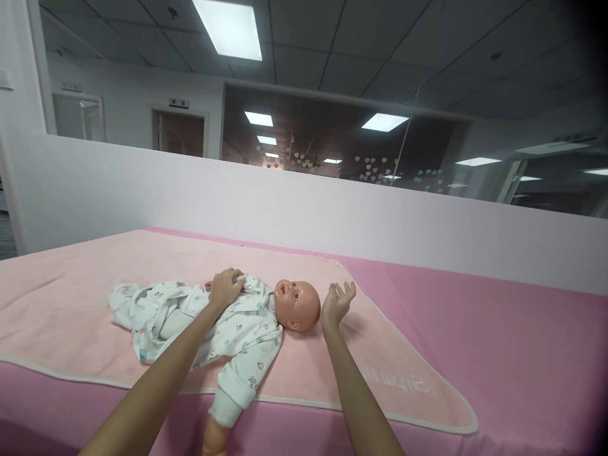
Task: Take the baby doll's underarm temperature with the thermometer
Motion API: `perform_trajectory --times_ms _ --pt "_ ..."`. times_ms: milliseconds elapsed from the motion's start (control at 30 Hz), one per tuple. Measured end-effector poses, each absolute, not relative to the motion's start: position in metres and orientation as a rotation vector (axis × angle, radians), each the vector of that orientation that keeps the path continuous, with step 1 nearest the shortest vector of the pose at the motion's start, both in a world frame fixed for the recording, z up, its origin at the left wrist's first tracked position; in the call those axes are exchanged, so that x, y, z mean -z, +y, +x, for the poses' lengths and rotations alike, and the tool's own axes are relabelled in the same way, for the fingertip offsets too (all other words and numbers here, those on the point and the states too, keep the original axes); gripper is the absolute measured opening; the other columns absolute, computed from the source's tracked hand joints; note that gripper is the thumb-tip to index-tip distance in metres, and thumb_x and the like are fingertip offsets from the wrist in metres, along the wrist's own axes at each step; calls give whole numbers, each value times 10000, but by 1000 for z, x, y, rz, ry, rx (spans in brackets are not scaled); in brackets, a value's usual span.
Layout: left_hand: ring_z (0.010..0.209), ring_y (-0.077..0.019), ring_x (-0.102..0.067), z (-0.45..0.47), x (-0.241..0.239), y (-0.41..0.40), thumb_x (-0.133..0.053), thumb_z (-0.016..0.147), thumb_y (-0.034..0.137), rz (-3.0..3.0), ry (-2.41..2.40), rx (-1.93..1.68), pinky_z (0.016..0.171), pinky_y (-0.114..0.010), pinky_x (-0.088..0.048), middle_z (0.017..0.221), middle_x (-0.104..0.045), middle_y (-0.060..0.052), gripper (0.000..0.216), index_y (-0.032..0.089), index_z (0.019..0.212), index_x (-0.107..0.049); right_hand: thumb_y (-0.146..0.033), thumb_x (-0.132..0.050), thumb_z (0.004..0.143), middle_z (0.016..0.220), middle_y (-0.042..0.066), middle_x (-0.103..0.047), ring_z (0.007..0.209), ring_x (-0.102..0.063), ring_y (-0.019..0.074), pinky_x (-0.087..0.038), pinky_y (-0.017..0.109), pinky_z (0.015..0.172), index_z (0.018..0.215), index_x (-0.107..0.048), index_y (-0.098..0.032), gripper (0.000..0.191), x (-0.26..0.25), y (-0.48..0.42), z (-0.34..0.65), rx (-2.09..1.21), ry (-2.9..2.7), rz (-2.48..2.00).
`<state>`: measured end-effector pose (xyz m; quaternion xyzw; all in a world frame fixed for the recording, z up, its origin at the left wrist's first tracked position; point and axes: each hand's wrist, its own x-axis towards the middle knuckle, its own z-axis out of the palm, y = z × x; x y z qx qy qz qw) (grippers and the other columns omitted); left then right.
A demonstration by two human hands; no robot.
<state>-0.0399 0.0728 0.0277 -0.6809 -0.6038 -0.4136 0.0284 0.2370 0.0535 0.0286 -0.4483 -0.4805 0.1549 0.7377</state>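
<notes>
A baby doll lies on its back on a peach-pink blanket, its bald head toward the right. It wears a white printed outfit, bunched around the legs at left. One sleeved arm sticks out over the blanket's front edge. My left hand rests on the doll's chest, fingers laid over its far side; the fingertips are partly hidden. Close beside the crown of the head, my right hand is raised with its fingers loosely bent and apart, holding nothing.
Beneath the blanket is a pink padded surface, its front edge close to me. A low white wall runs along the back, with glass above it carrying heart stickers. Pale lettering marks the blanket's right corner.
</notes>
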Motion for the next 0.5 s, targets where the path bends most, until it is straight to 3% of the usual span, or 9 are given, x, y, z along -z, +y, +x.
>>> perform_trajectory --times_ms 67,200,500 --pt "924 -213 -561 -40 -28 72 -423 729 296 -2110 -1866 1283 860 -325 -375 938 -654 -34 255 218 829 -644 -364 -422 841 1211 69 -525 1083 -505 186 -394 340 916 1242 -410 -227 424 -31 50 228 -342 -1074 -983" --pt "919 -211 -563 -39 -29 72 -433 719 299 -2105 -1876 1289 871 -325 -374 938 -654 -32 259 218 835 -650 -415 -462 779 1043 74 -638 1013 -553 209 -394 334 912 964 -625 -169 349 -32 50 221 -550 -1319 -1027" --pt "926 -221 -564 -39 -30 71 -421 734 317 -2096 -1864 1272 864 -339 -378 941 -649 -45 279 204 848 -649 -447 -505 732 976 83 -669 910 -599 240 -466 346 813 835 -658 -142 356 -36 56 228 -965 -1292 -869"
